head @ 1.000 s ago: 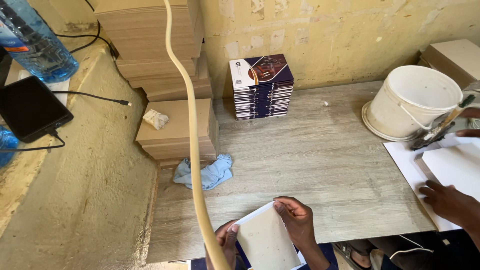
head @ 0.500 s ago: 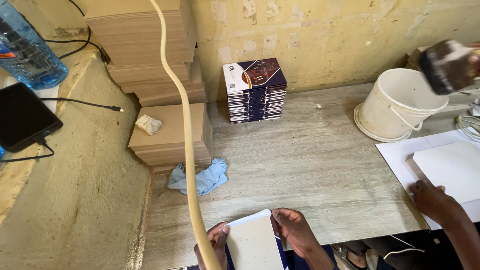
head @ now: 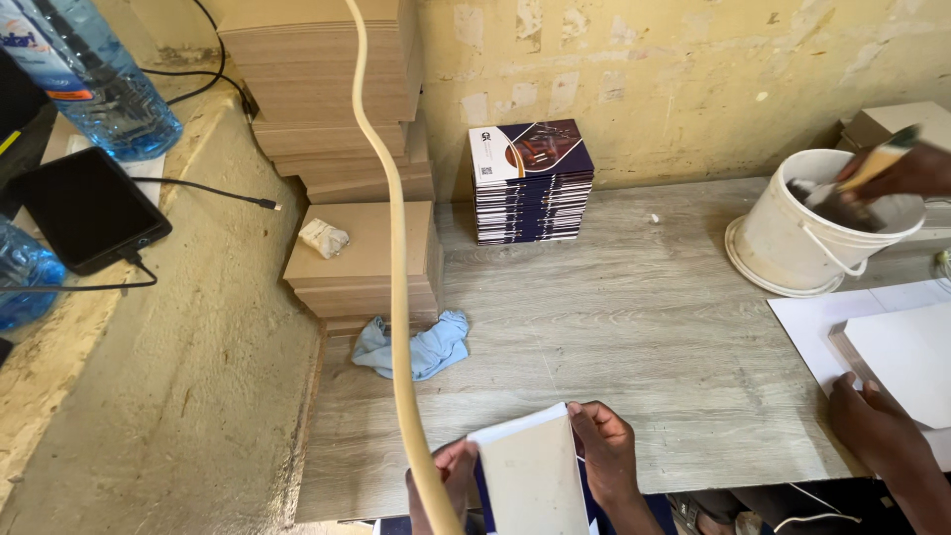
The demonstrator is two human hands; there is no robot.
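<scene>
Since a moment ago, a co-worker's brush [head: 872, 168] has dropped into the white bucket [head: 822, 233] at the counter's far right corner. At the near edge of the counter [head: 644, 337], a white-faced booklet [head: 530, 476] stands tilted, gripped between both hands: the left hand [head: 446, 481] curls on its left side, the right hand [head: 604, 451] pinches its right edge. A blue cloth [head: 416, 347] lies near the left edge. Stacked booklets [head: 530, 183] stand against the far wall. Another person's hand [head: 877, 426] presses white sheets [head: 882, 342] at the right edge.
</scene>
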